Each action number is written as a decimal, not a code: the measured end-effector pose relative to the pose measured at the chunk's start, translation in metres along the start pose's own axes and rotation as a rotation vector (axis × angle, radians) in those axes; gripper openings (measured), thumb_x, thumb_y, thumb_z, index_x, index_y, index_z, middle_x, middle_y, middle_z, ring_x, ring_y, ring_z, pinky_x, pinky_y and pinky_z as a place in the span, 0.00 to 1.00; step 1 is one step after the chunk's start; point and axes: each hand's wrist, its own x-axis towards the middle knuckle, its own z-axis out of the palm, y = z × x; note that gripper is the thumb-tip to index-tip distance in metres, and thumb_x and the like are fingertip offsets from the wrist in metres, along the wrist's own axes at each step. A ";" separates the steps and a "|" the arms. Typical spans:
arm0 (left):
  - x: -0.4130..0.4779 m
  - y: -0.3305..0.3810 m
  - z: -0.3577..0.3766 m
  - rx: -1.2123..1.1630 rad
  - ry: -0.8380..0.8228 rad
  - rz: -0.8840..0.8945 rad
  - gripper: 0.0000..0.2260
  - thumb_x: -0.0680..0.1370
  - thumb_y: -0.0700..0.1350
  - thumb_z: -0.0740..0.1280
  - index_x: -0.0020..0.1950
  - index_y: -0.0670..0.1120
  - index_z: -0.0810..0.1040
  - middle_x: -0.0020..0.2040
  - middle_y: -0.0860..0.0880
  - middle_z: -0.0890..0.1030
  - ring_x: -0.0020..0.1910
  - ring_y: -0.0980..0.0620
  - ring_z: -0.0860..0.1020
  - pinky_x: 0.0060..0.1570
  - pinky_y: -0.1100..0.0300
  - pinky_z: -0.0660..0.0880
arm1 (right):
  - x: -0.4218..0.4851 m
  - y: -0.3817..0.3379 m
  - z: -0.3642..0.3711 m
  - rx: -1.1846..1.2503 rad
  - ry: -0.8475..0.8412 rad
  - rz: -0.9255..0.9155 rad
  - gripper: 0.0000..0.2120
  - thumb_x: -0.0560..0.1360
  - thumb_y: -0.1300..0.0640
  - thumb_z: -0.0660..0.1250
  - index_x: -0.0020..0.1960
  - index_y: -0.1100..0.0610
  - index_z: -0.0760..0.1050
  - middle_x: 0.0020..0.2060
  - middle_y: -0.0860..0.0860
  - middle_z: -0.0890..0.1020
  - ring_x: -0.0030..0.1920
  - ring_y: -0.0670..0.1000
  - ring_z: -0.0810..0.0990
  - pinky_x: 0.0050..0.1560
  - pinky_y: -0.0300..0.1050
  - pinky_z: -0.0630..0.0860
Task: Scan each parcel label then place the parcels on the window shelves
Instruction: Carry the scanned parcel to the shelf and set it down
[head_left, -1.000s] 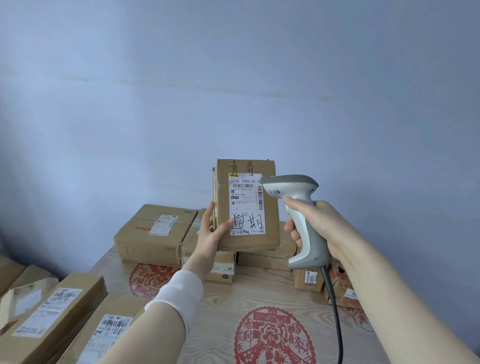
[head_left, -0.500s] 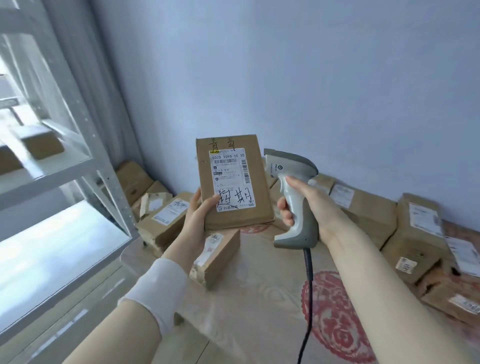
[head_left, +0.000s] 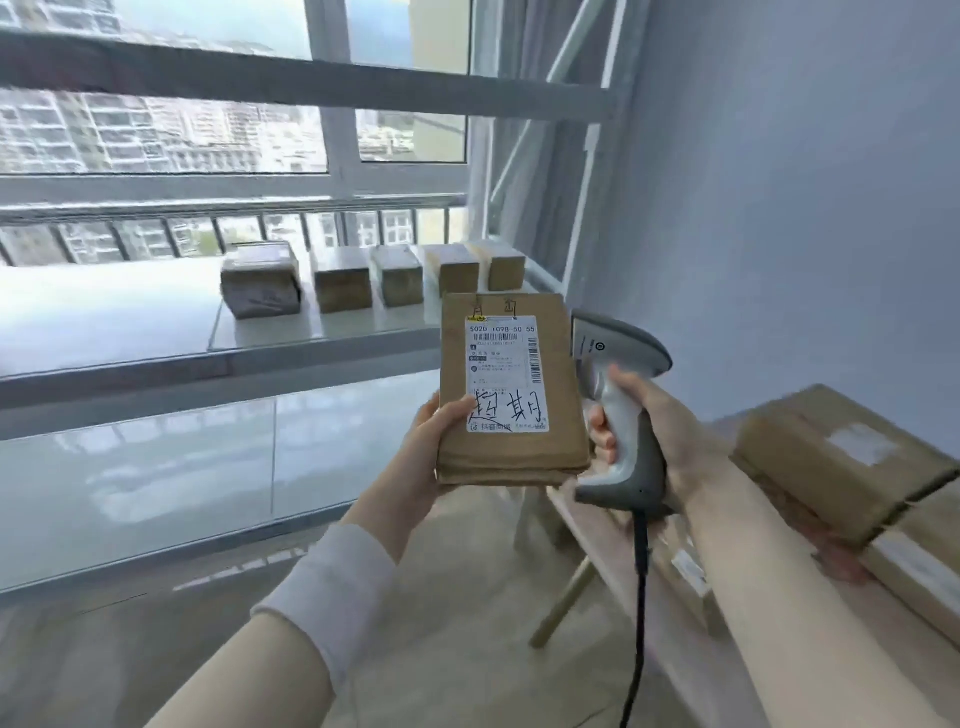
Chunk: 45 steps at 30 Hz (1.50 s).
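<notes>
My left hand (head_left: 423, 451) holds a flat brown cardboard parcel (head_left: 563, 415) upright by its lower left corner, its white label (head_left: 506, 374) with barcode and handwriting facing me. Just right of it my right hand (head_left: 654, 441) grips the handle of a grey barcode scanner (head_left: 621, 410), whose head sits behind the parcel's right edge. Beyond them a white window shelf (head_left: 156, 317) carries a row of several parcels (head_left: 343, 278).
A wooden table (head_left: 613, 535) at the right holds more cardboard parcels (head_left: 841, 457). The scanner cable (head_left: 638, 597) hangs down toward the floor. A lower shelf (head_left: 156, 467) lies beneath the upper one. The shelf frame's white posts (head_left: 582, 182) stand by the blue wall.
My view has swung left from the table and wall to the window shelves. Both hands kept their grips, with parcel and scanner staying side by side.
</notes>
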 end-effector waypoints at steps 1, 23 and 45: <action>-0.006 0.009 -0.029 -0.007 0.032 0.013 0.13 0.75 0.52 0.66 0.58 0.55 0.73 0.47 0.54 0.82 0.38 0.56 0.79 0.31 0.64 0.76 | 0.011 0.006 0.028 0.011 -0.031 0.013 0.20 0.76 0.45 0.61 0.36 0.61 0.70 0.22 0.51 0.72 0.20 0.47 0.69 0.22 0.36 0.68; 0.059 0.187 -0.415 -0.047 0.496 -0.082 0.16 0.71 0.59 0.67 0.52 0.50 0.78 0.50 0.47 0.80 0.48 0.46 0.77 0.48 0.52 0.71 | 0.252 0.028 0.415 -0.111 -0.414 0.102 0.14 0.77 0.50 0.63 0.42 0.61 0.73 0.26 0.54 0.76 0.21 0.48 0.72 0.23 0.35 0.70; 0.218 0.215 -0.546 -0.206 0.351 -0.084 0.20 0.72 0.49 0.69 0.62 0.44 0.78 0.56 0.43 0.82 0.57 0.42 0.80 0.57 0.47 0.77 | 0.413 0.044 0.538 -0.114 -0.219 0.147 0.12 0.76 0.50 0.64 0.45 0.60 0.71 0.26 0.52 0.76 0.22 0.47 0.72 0.22 0.37 0.70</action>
